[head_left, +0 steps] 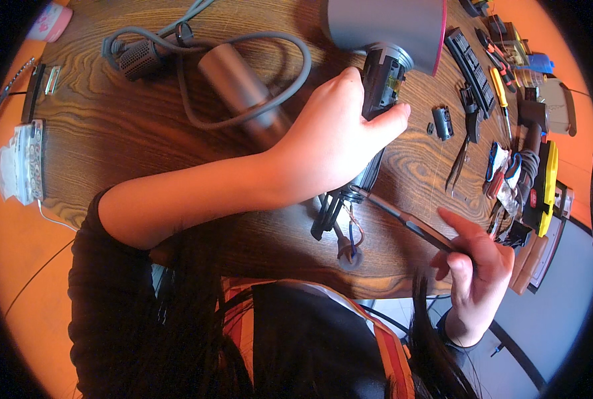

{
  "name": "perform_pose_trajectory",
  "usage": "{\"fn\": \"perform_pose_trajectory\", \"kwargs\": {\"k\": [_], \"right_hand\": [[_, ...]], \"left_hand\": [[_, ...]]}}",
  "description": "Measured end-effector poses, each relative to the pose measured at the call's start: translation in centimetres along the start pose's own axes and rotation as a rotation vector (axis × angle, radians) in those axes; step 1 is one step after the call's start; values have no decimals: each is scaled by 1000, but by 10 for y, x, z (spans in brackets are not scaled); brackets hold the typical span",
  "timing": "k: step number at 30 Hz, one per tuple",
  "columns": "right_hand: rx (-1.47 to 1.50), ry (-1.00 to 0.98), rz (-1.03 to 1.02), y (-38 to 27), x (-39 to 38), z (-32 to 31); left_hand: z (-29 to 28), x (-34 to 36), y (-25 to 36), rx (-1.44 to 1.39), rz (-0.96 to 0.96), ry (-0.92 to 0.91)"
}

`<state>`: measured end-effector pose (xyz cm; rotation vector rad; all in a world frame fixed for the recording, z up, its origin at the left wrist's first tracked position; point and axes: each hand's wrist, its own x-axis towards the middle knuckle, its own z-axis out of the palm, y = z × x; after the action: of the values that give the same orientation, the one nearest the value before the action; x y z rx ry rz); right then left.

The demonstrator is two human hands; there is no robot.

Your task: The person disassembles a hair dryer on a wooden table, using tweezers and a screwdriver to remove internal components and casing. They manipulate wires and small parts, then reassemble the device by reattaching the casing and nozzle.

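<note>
A grey hair dryer (383,26) with a magenta rim lies on the wooden table, its handle stripped to a dark inner core (381,80). My left hand (329,133) wraps round this core, hiding much of its middle. Below the hand the core's end shows black plastic parts and thin coloured wires (353,229). In my right hand (479,266) is a pair of dark, slim tweezers (409,223), held between thumb and fingers. Their tips meet the end of the core, right beside the wires; whether they grip anything there is too small to tell.
Left of the dryer lie a grey-brown handle tube (236,80) and a looped grey cord (303,50). Right are a small black part (443,123), a black strip-shaped part (469,70), another pair of tweezers (459,163), a yellow screwdriver (500,93) and further tools.
</note>
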<state>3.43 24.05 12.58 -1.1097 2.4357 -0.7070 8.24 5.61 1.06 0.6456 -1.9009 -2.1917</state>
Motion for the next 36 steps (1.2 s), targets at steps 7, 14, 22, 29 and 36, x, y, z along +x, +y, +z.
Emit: {"fn": "perform_pose_trajectory", "kwargs": {"k": [7, 14, 22, 29, 36], "right_hand": [[-55, 33, -163, -2, 0, -3], [-36, -134, 120, -3, 1, -3], [-29, 89, -164, -4, 1, 3], [23, 92, -259, -5, -1, 4], [14, 37, 28, -2, -5, 4]], "left_hand": [[0, 0, -1, -5, 1, -10], [0, 0, -1, -9, 18, 11], [0, 2, -2, 37, 22, 16], [0, 1, -1, 21, 20, 18], [-1, 1, -1, 3, 0, -5]]}}
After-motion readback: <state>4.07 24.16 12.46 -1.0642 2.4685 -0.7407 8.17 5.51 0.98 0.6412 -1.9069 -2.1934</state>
